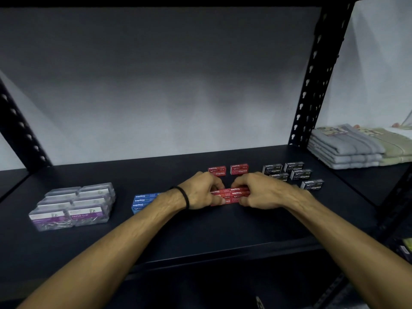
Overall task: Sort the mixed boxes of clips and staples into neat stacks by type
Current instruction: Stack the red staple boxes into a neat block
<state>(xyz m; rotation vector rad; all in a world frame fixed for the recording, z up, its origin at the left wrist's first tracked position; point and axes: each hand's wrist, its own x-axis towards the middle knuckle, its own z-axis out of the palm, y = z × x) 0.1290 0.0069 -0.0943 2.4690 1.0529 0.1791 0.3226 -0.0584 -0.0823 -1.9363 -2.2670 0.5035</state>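
My left hand [201,190] and right hand [259,189] clasp the red staple stack [229,195] from its 2 short ends, fingers curled round it, thumbs at the near face. The stack sits mid-shelf on the black shelf [200,230], its long axis running left to right, printed tops facing up with the lettering upside down to me. Behind the stack stand 2 loose red staple boxes [227,170], long axes likewise left to right. Left of the stack lie the blue staple boxes [142,200], partly hidden by my wrist; farther left, the clear paper clip boxes [73,206]. Right of the stack, the black staple boxes [294,173] lie scattered.
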